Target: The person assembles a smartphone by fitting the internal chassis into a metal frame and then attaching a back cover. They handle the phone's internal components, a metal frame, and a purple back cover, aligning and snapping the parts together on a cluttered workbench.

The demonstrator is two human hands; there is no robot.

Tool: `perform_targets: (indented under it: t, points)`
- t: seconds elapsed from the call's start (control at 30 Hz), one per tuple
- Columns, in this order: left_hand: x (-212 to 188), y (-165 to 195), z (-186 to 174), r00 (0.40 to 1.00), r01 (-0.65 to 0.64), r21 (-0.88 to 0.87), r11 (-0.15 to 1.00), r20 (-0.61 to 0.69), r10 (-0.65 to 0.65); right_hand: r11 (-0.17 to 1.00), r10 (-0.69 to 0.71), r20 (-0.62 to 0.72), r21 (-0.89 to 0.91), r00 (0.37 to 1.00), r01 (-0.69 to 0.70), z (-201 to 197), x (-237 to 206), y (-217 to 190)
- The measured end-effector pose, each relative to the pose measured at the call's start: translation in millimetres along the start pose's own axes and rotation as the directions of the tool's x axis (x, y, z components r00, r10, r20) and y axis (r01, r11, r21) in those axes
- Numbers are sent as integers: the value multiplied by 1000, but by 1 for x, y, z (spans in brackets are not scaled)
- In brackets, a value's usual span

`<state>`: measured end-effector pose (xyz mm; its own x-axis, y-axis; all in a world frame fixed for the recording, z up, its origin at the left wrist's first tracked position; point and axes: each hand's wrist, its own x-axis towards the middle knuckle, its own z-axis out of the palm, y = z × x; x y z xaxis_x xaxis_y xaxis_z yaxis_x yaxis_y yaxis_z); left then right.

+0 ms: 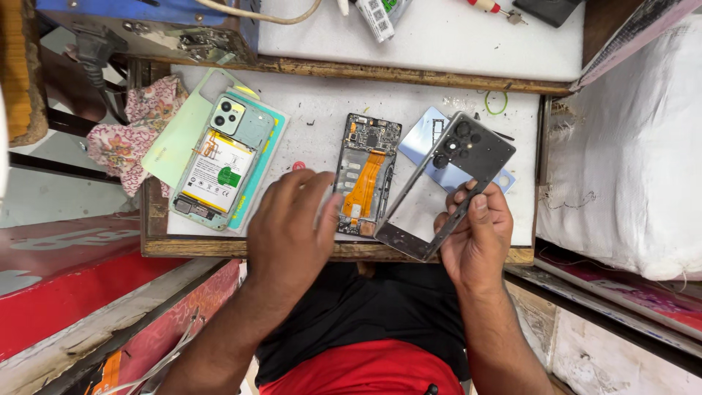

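**Bright, soft light and a mostly sharp picture**

The light is bright and even, like daylight from above. The white work board [322, 117] looks very pale, almost washed out near its far edge. Shadows are soft and small; a faint one lies under the left hand [289, 227] at the near edge. The shiny blue back cover [417, 143] glints a little. The middle is sharp. The left hand looks slightly blurry. Straight lines bend and lean near the picture's corners.

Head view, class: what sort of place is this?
Probably a phone repair bench: an opened green phone with exposed battery, a bare black phone board with orange ribbon cable, and a dark grey phone frame in the right hand.
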<state>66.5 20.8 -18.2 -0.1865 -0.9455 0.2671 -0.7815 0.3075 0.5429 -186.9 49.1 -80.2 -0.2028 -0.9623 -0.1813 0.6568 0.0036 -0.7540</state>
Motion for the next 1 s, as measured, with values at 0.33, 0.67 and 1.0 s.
perform_targets:
  t: [0.33, 0.67, 1.0]
  points:
    - [2, 29, 31, 981, -41, 153, 987, 192, 11, 998, -13, 8, 66, 1000, 12, -3, 2, -2]
    - [27, 9, 32, 982, -114, 177, 978, 169, 84, 995, -20, 37, 101, 999, 16, -3, 3, -3]
    - [44, 3, 50, 970, -133, 321, 938, 236, 57, 993, 12, 47, 120, 999, -18, -8, 1, -3]
